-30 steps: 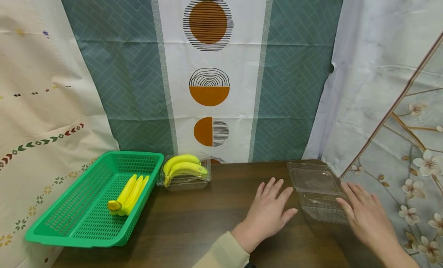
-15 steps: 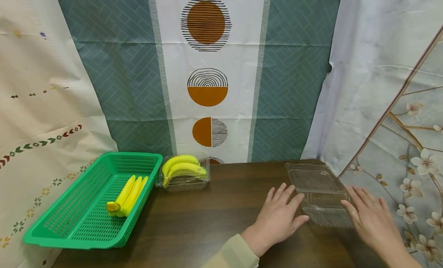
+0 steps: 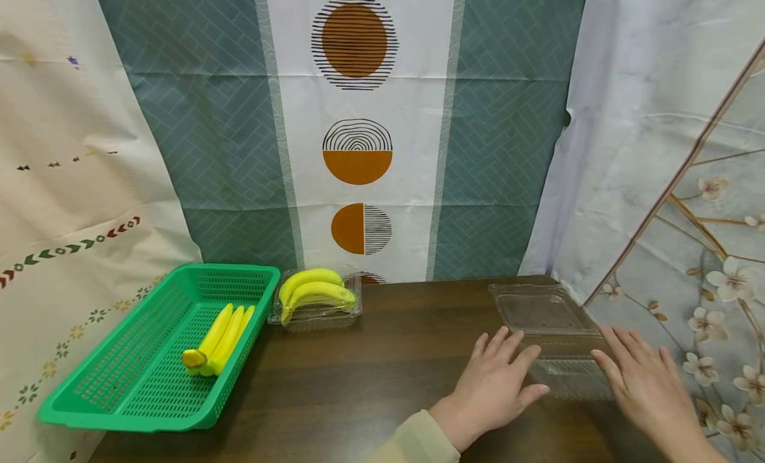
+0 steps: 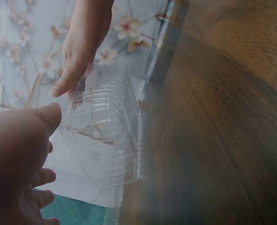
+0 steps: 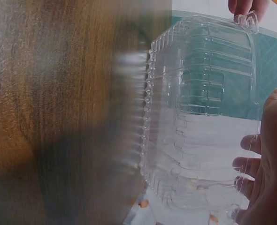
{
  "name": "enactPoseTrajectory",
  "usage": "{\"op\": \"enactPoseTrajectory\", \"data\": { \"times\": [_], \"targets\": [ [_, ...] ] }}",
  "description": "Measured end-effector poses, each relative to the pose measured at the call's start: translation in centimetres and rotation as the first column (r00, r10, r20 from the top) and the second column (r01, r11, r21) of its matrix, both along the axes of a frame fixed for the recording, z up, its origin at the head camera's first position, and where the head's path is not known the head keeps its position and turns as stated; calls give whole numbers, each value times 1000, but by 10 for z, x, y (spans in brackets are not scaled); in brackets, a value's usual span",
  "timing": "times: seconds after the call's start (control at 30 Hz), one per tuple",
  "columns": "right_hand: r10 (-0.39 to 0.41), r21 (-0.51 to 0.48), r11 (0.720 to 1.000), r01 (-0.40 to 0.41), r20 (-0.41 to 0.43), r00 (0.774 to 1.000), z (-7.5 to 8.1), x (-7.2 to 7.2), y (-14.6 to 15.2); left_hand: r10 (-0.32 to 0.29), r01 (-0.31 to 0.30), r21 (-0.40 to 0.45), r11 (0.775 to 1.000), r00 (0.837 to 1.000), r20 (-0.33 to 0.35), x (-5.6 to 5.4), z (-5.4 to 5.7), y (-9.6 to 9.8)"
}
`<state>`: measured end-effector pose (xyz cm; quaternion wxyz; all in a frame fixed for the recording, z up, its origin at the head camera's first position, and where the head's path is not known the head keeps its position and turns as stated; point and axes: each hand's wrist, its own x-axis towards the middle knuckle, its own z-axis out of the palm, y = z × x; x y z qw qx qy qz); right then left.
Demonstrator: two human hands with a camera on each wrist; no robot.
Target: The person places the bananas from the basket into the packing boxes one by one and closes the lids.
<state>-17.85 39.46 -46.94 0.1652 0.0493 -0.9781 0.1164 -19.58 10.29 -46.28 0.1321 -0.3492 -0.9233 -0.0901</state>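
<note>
A clear plastic clamshell box [image 3: 568, 376] stands at the right of the table, its lid [image 3: 540, 310] swung back on the far side. Nothing shows inside it. On its left side is my left hand [image 3: 493, 386], fingers spread and fairly straight, fingertips by the rim. My right hand [image 3: 642, 383] is at the opposite side, fingers extended along the edge with the thumb toward the box. The right wrist view shows the ribbed wall of the clamshell box [image 5: 204, 93] between both hands. Whether every fingertip touches the plastic, I cannot tell.
A green plastic basket [image 3: 134, 420] at the left holds a bunch of bananas [image 3: 224, 340]. Beside it, a second clear box [image 3: 323, 322] contains more bananas [image 3: 319, 291]. Patterned cloths hang behind and at both sides of the brown table [image 3: 335, 390].
My left hand has moved right, closer to the clamshell box. The box's near part has shifted slightly toward me and to the right; my right hand has moved a little the same way.
</note>
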Motion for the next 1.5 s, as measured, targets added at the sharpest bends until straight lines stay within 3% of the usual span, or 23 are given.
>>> {"op": "enactPoseTrajectory", "data": {
  "times": [0.73, 1.5],
  "targets": [
    [-6, 3, 1000, 6, 5, 1000, -6, -2, 8, -35, 37, -44, 998, 999, 29, 5, -10, 10],
    [-9, -17, 1000, 10, 77, 997, -13, 0, 12, -88, 94, -69, 993, 993, 81, 13, -20, 15]
  ]
}}
